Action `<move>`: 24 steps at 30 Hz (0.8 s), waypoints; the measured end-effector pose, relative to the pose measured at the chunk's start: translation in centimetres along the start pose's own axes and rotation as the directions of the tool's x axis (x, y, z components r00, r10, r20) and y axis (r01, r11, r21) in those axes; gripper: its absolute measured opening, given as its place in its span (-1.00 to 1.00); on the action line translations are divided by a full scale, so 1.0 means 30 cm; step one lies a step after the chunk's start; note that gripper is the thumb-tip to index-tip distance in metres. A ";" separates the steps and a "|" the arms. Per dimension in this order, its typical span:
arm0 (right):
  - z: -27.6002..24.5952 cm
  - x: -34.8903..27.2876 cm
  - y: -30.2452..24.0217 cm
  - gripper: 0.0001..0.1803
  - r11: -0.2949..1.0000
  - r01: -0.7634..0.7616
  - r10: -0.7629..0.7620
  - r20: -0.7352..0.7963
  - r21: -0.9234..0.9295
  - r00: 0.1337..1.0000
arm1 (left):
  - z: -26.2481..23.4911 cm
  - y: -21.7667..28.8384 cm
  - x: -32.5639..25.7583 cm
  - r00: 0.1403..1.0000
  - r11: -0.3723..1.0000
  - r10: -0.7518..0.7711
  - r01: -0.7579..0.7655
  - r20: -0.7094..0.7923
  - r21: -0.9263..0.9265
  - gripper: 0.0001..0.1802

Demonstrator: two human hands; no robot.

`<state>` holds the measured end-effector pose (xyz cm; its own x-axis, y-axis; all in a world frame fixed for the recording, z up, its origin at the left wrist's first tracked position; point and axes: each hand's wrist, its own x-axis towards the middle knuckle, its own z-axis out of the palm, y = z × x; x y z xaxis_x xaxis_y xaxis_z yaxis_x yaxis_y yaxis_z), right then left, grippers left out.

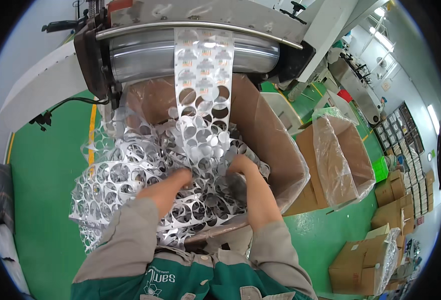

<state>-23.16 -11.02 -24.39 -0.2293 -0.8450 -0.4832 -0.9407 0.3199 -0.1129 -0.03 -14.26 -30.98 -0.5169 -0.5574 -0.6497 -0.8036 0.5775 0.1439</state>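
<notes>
At frame centre, my left hand (180, 176) and right hand (240, 165) press into punched foil scrap (130, 175) (silver, full of round holes) | finger grip hidden, cannot tell | cardboard box (275, 150) beneath.

Both the left hand (180, 176) and the right hand (240, 165) sink into the punched foil scrap (130, 175), fingers hidden; their grip cannot be told.

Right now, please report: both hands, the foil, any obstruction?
Left hand and right hand pressed into heap of punched silver foil strip. Plastic-lined brown cardboard box beneath. Strip hangs from steel roller. No obstruction seen.
</notes>
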 end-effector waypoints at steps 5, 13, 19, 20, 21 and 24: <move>-0.354 -0.291 -0.066 -0.55 0.846 0.458 -0.300 -0.467 0.273 0.832 | 0.192 -0.012 0.125 0.962 0.979 0.196 -0.182 -0.187 0.089 -0.75; -0.002 0.151 0.076 -0.50 -0.014 0.211 0.225 -0.202 0.977 0.953 | 0.156 0.072 0.130 0.949 0.945 0.298 -0.278 -0.104 0.173 -0.72; 0.088 0.037 0.009 -0.21 0.972 0.053 -0.070 0.064 0.230 0.996 | -0.019 -0.165 0.052 0.985 0.847 -0.119 0.166 0.125 -0.506 -0.27; 0.118 0.069 0.046 -0.27 0.973 0.052 -0.057 0.016 0.225 0.998 | -0.063 -0.184 0.072 0.991 0.685 -0.106 0.135 0.086 -0.716 -0.21; 0.153 0.112 0.070 -0.33 0.974 0.061 -0.056 -0.028 0.217 0.998 | -0.101 -0.213 0.087 0.993 0.487 -0.103 0.094 0.050 -0.868 -0.12; 0.122 0.060 0.031 -0.49 0.981 0.022 -0.019 -0.013 0.195 1.000 | -0.206 -0.214 -0.062 0.984 0.368 -0.030 -0.151 -0.174 -0.918 -0.21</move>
<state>-23.53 -10.69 -28.54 -0.2145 -0.8567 -0.4692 -0.8785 0.3791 -0.2906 4.26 -20.61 -26.08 -0.5364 -0.6696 -0.5138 -0.4881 -0.2506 0.8360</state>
